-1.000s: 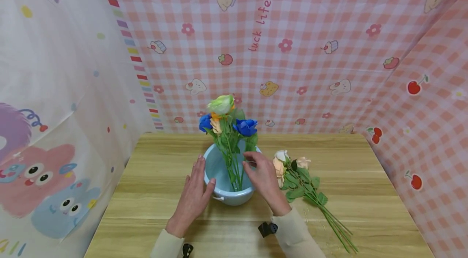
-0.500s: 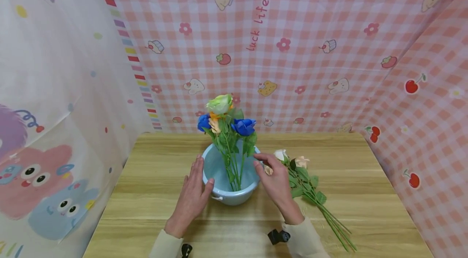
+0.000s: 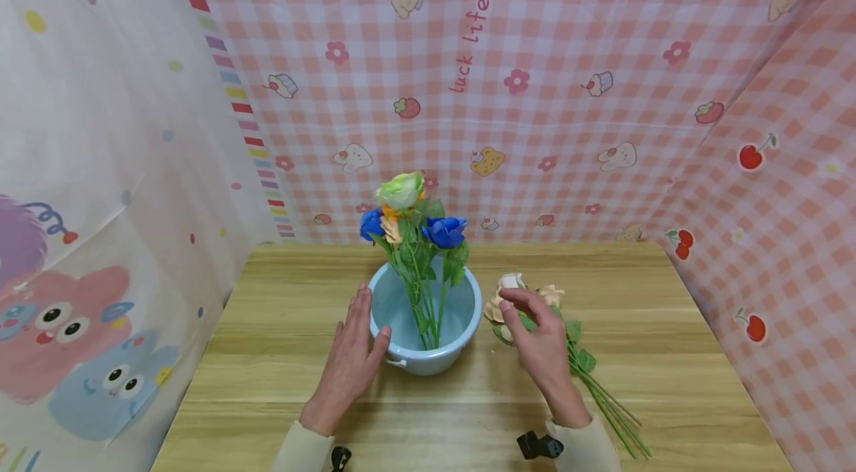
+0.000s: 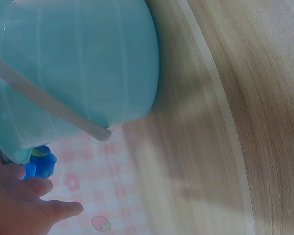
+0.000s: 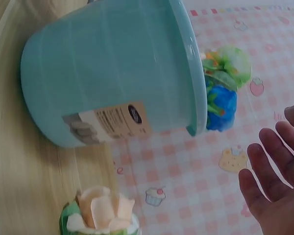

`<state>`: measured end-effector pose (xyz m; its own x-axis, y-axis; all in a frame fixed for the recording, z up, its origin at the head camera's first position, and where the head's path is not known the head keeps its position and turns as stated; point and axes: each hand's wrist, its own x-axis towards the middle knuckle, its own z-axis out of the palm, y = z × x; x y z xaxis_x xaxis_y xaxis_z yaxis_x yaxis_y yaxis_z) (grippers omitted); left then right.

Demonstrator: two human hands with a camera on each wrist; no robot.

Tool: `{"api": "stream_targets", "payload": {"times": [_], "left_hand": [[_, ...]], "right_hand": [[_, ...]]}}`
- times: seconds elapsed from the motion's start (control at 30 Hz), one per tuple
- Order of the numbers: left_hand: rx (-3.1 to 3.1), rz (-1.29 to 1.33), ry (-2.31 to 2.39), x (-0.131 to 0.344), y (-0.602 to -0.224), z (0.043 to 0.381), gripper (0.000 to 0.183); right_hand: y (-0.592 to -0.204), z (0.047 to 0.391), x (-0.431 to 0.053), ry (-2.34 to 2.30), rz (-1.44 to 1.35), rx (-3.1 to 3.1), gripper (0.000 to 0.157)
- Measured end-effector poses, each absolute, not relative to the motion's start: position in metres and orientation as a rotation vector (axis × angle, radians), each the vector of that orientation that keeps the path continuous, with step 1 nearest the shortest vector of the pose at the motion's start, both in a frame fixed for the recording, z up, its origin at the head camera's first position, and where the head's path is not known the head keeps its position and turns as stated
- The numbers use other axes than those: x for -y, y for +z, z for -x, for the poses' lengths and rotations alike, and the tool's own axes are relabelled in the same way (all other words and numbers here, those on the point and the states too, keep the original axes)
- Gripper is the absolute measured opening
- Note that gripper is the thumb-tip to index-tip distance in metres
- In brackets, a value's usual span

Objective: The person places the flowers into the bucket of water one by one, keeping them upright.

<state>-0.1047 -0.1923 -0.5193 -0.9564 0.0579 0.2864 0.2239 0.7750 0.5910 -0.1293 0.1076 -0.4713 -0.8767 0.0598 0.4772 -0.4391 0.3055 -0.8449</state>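
Observation:
A light blue bucket stands on the table, holding several artificial flowers: a green-white bloom, a blue one at the right, another blue one and orange and peach ones at the left. My left hand rests along the bucket's left rim with straight fingers. To the right of the bucket, my right hand hovers over loose peach and white roses, partly hiding them. Its fingers are loosely bent and the right wrist view shows nothing held. In that view a peach rose lies below the bucket.
The rose stems stretch toward the front right of the wooden table. A pink checked cloth hangs behind the table and along the right. The bucket's white handle hangs down its side. A printed label is on the bucket.
My right hand has moved away from the flower stems in the bucket, rightward to above the loose roses. My left hand has stayed at the rim.

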Motion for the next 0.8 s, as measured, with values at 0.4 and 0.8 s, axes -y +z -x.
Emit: {"api": "stream_targets", "payload": {"times": [0.4, 0.8], "left_hand": [[2.717, 0.218, -0.954, 0.192, -0.52, 0.105, 0.073], [2.721, 0.218, -0.95, 0.192, -0.519, 0.105, 0.072]], "right_hand": [[-0.475, 0.121, -0.136, 1.714, -0.273, 2.068, 0.02], [-0.487, 0.116, -0.166, 1.646, -0.116, 2.152, 0.017]]}}
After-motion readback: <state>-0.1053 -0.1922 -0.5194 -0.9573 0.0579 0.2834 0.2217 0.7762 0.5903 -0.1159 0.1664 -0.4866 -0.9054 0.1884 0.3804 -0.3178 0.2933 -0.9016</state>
